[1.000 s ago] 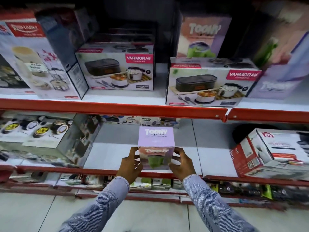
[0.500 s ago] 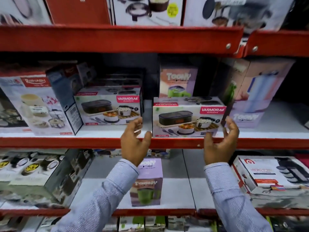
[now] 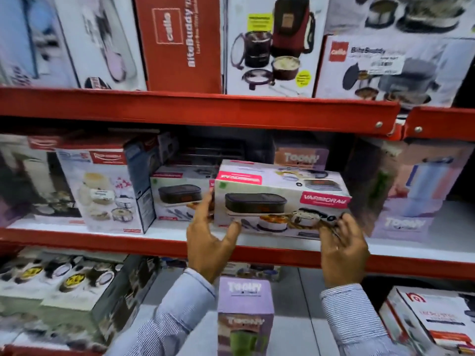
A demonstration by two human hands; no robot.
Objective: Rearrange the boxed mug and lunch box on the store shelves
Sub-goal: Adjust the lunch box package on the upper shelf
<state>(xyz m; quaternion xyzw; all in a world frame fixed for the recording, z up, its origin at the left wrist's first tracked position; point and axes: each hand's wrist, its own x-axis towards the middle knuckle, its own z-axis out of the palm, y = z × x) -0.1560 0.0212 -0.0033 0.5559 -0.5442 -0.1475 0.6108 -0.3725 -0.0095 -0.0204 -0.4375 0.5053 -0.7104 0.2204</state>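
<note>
A white Varmora lunch box carton (image 3: 280, 199), printed with a black lunch box and steel containers, is tilted and lifted slightly at the front of the middle shelf. My left hand (image 3: 209, 242) grips its lower left corner. My right hand (image 3: 343, 249) holds its lower right end. The purple Toony boxed mug (image 3: 244, 314) stands upright on the lower shelf, below and between my arms, touched by neither hand.
A second Varmora carton (image 3: 180, 194) sits just left of the held one. Another Toony box (image 3: 300, 158) stands behind it. Large cartons crowd both sides of the middle shelf, whose red edge (image 3: 102, 244) runs across. Boxes fill the top shelf.
Both hands let go of the purple mug box on the lower shelf, rose to the middle shelf, and took hold of the right Varmora carton, which is now tilted and pulled forward.
</note>
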